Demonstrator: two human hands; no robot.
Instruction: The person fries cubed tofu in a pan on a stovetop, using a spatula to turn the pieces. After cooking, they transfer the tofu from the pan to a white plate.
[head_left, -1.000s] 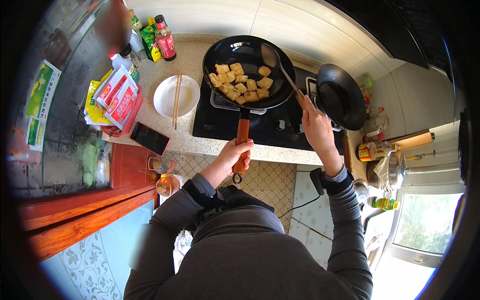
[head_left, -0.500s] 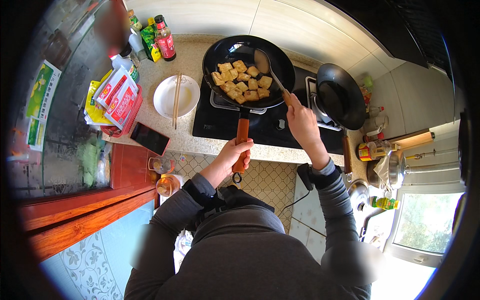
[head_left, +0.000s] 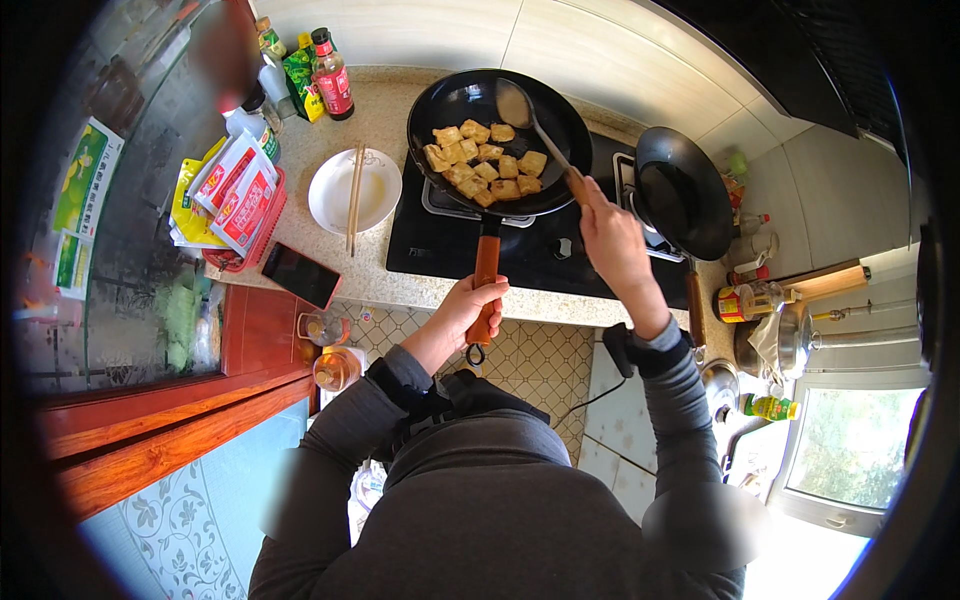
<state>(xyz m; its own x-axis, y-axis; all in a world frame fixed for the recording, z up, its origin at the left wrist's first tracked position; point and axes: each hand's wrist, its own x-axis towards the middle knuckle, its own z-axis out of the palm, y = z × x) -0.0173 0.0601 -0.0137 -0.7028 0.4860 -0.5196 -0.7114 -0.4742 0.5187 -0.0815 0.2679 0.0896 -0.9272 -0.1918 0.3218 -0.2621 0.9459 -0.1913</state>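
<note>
A black wok (head_left: pixel 570 135) stands on the left burner of the gas hob. My left hand (head_left: pixel 470 315) is closed round its wooden handle (head_left: pixel 486 260), which points toward me. Several golden-brown square pieces, like fried tofu (head_left: pixel 484 163), lie in the bottom of the wok. My right hand (head_left: pixel 617 242) grips the wooden handle of a spatula (head_left: pixel 547 130) from the right. The spatula's broad metal head is by the far inner wall of the wok, beyond the pieces and apart from most of them.
Left of the hob (head_left: pixel 430 258) sits a white bowl (head_left: pixel 328 205) with chopsticks (head_left: pixel 355 200) across it. A phone (head_left: pixel 300 275), a red basket of packets (head_left: pixel 262 232) and a sauce bottle (head_left: pixel 332 78) are farther left. A second black pan (head_left: pixel 683 190) rests on the right burner.
The spatula head has shifted slightly left and away from me along the far wall of the wok. My right hand has moved a little right and nearer me. My left hand keeps its grip.
</note>
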